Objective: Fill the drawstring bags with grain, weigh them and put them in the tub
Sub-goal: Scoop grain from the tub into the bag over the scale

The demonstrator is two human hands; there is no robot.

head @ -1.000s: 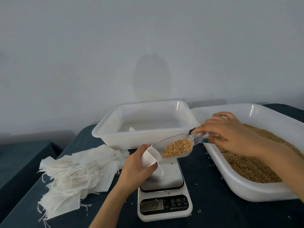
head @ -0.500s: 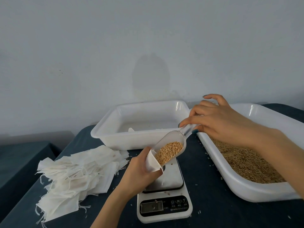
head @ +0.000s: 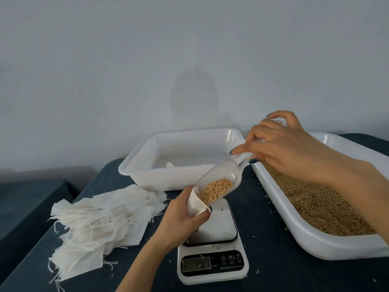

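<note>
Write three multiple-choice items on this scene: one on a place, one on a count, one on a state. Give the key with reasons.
1. The bag pile lies:
A. left of the scale
B. right of the scale
C. on the scale

2. White tubs on the table:
A. one
B. two
C. three

3. The scoop in the right hand is:
A. empty
B. loaded with grain and tipped down
C. lying flat on the scale

Key:
1. A, since the pile sits on the cloth to the scale's left.
2. B, since there is the far tub and the grain tub.
3. B, since its mouth slopes down into the bag that the left hand holds, with grain inside.
</note>
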